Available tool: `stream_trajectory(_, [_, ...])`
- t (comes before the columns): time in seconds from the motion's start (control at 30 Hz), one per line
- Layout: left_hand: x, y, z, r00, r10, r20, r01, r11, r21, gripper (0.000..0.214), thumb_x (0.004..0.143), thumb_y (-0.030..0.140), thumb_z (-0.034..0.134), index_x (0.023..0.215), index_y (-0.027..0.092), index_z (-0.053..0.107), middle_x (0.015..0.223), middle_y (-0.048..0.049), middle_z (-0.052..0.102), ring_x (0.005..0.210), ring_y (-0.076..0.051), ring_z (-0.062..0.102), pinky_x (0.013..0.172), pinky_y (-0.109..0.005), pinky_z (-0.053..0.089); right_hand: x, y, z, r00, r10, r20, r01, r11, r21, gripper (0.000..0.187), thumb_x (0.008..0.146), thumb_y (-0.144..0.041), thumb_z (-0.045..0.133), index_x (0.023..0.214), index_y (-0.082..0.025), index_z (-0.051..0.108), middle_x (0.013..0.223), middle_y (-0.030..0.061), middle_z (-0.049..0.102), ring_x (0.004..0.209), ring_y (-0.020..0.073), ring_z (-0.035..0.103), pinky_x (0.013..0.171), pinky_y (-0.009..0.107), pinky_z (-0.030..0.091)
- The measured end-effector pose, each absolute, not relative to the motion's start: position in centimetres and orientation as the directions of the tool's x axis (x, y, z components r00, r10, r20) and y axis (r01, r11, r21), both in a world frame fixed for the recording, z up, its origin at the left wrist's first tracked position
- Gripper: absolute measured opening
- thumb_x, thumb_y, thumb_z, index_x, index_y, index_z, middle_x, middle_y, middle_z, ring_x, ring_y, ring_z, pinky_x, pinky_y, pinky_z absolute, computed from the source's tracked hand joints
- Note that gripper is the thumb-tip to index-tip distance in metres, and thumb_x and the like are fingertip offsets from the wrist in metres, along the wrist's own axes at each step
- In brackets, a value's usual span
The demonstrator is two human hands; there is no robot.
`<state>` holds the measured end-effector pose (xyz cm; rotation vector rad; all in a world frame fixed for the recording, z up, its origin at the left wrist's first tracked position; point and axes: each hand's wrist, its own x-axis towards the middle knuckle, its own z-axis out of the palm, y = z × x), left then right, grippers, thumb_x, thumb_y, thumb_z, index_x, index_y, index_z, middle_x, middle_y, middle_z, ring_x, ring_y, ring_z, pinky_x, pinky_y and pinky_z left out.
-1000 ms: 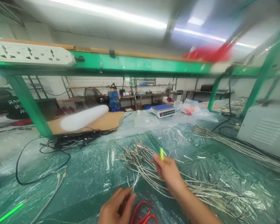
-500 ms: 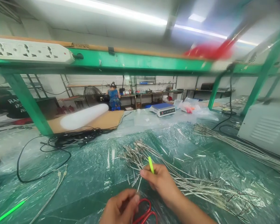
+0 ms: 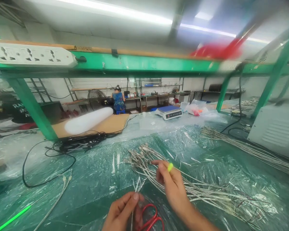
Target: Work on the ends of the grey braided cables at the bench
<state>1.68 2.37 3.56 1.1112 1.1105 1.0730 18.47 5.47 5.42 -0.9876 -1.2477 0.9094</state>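
Observation:
My left hand (image 3: pixel 121 213) is at the bottom edge, its fingers pinched on thin silvery wires (image 3: pixel 136 186) that stick up from it. Red-handled scissors (image 3: pixel 150 219) lie on the plastic right beside that hand. My right hand (image 3: pixel 170 184) hovers above a long bundle of silvery cables (image 3: pixel 197 189) with metal ends (image 3: pixel 136 157), and it pinches a short yellow-green tube (image 3: pixel 170 166) between its fingers.
Clear plastic sheet (image 3: pixel 91 179) covers the green bench. Black cords (image 3: pixel 69 146) coil at the left. A white roll (image 3: pixel 89 120) lies on brown board, a blue-topped scale (image 3: pixel 170 113) stands behind, a white box (image 3: pixel 275 131) at the right. A power strip (image 3: pixel 31 55) hangs overhead. A person sits far off.
My right hand turned, so the yellow-green tube now points toward me, and moved slightly right. My left hand's fingers stretched up along the thin wires.

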Motion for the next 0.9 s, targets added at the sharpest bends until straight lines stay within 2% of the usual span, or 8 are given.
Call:
stream_trajectory(0.07, [1.7,2.5,3.5,0.056,0.995,-0.085,-0.182,0.094,0.979,0.036,0.076,0.047,0.068,0.097,0.017,0.067,0.058,0.0007,0.066,0.041,-0.014,0.055,0.04,-0.024,0.042,18.3,4.5,5.5,0.102,0.901,0.423,0.086,0.415,-0.906,0.039,0.1,-0.042,0.035,0.096,-0.018,0.065,0.084,0.0032,0.06,0.081,0.0166,0.055,0.075,0.027,0.04])
stream_trajectory(0.13, [1.7,2.6,3.5,0.01,0.998,-0.067,-0.197,0.068,0.978,0.038,0.077,0.043,0.068,0.105,0.017,0.065,0.063,0.0013,0.066,0.036,-0.01,0.05,0.034,-0.021,0.037,18.2,3.8,5.4,0.048,0.888,0.457,0.156,0.445,-0.882,0.042,0.102,-0.037,0.028,0.096,-0.018,0.066,0.081,0.0032,0.06,0.078,0.016,0.057,0.073,0.026,0.041])
stream_trajectory(0.2, [1.7,2.6,3.5,-0.026,0.997,-0.069,-0.153,0.064,0.986,0.037,0.078,0.046,0.067,0.098,0.014,0.068,0.055,0.0045,0.059,0.032,-0.006,0.041,0.032,-0.018,0.029,17.9,3.4,5.4,-0.028,0.88,0.474,0.178,0.471,-0.864,0.039,0.102,-0.032,0.029,0.097,-0.018,0.065,0.072,0.0016,0.058,0.068,0.0151,0.056,0.065,0.026,0.042])
stream_trajectory(0.33, [1.4,2.5,3.6,-0.082,0.993,-0.086,-0.099,0.078,0.992,0.043,0.078,0.052,0.065,0.095,0.013,0.07,0.044,0.0098,0.044,0.034,-0.005,0.031,0.034,-0.016,0.022,17.2,3.2,5.4,-0.148,0.761,0.632,0.189,0.649,-0.737,0.017,0.094,-0.02,0.047,0.095,-0.017,0.064,0.085,0.0056,0.064,0.078,0.0172,0.061,0.072,0.027,0.047])
stream_trajectory(0.4, [1.2,2.5,3.7,-0.087,0.992,-0.095,-0.091,0.087,0.992,0.045,0.077,0.054,0.065,0.096,0.013,0.07,0.042,0.0111,0.04,0.035,-0.005,0.029,0.036,-0.016,0.02,16.9,3.1,5.2,-0.186,0.723,0.665,0.202,0.69,-0.695,0.012,0.088,-0.014,0.053,0.091,-0.018,0.064,0.085,0.0054,0.065,0.077,0.017,0.062,0.072,0.027,0.048])
stream_trajectory(0.57, [1.1,2.3,4.1,-0.1,0.993,-0.064,-0.064,0.058,0.996,0.049,0.072,0.057,0.068,0.092,0.012,0.071,0.042,0.0112,0.036,0.039,-0.007,0.027,0.038,-0.019,0.019,16.5,2.8,4.8,-0.242,0.705,0.667,0.251,0.709,-0.659,0.024,0.082,-0.007,0.054,0.1,-0.019,0.066,0.089,0.0057,0.068,0.08,0.0179,0.065,0.075,0.028,0.051])
stream_trajectory(0.9, [1.7,1.9,4.5,-0.102,0.995,0.013,0.01,-0.012,1.0,0.046,0.07,0.056,0.07,0.089,0.015,0.076,0.047,0.0074,0.042,0.047,-0.011,0.033,0.044,-0.022,0.026,16.7,3.7,4.4,-0.239,0.677,0.696,0.317,0.732,-0.603,0.025,0.085,-0.007,0.051,0.102,-0.019,0.065,0.094,0.0076,0.068,0.086,0.0193,0.065,0.078,0.03,0.052])
